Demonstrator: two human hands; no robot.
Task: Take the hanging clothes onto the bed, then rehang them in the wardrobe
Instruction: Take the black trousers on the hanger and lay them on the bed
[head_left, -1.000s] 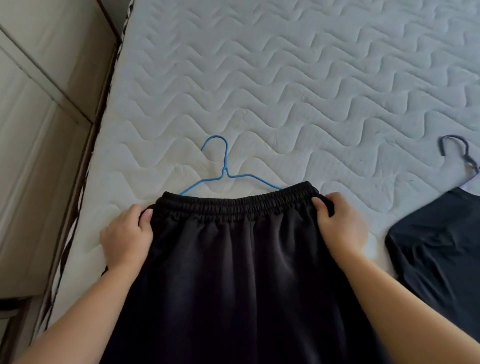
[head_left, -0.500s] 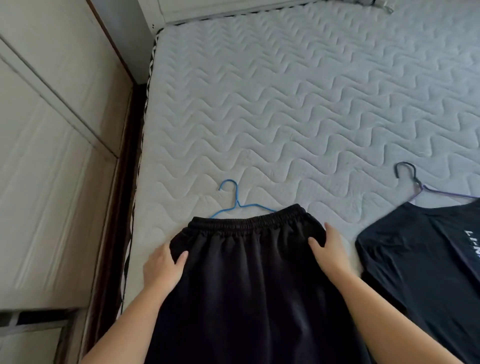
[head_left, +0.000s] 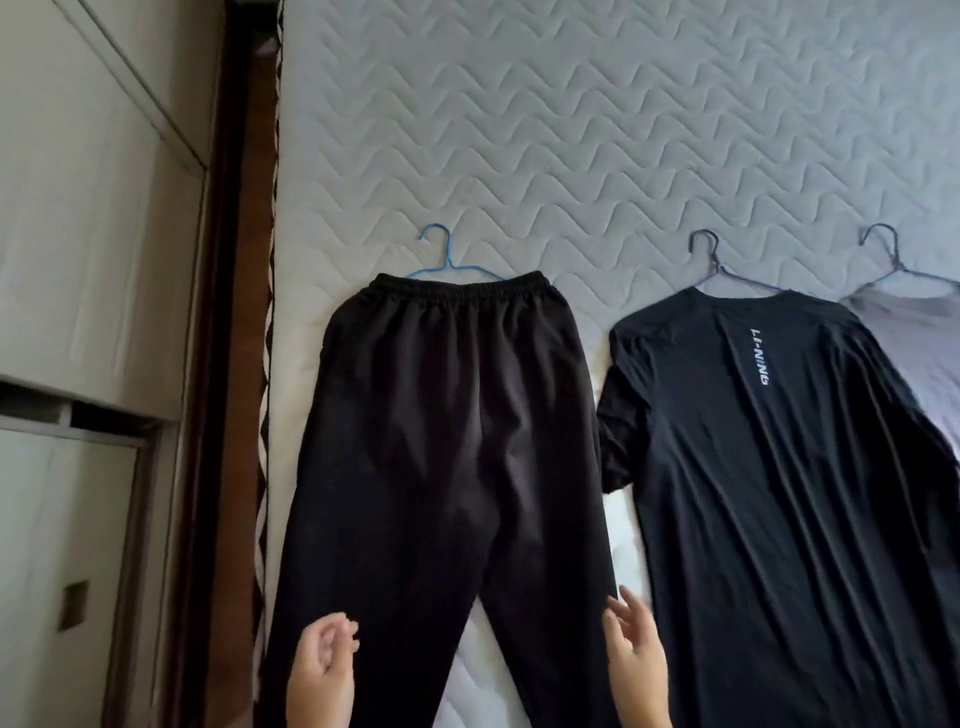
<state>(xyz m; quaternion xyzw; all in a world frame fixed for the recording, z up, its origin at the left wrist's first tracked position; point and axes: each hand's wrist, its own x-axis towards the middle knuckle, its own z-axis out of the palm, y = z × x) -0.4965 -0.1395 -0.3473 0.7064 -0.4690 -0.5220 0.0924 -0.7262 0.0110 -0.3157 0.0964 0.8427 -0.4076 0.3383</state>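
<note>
Over black trousers (head_left: 441, 415) on bed (head_left: 571, 130): left hand (head_left: 322, 670) fingers loosely curled, empty; right hand (head_left: 638, 662) fingers straight, spread, empty.

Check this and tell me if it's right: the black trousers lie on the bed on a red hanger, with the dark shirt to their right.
Not quite. The head view shows the hanger at the waistband of the black trousers is blue, not red. The rest holds: the trousers lie on the bed, with the dark shirt to their right.

Dark brown wooden strip (head_left: 218, 364) runs top to bottom, left of centre. Small square tan plate (head_left: 72, 605) sits low, far left.
</note>
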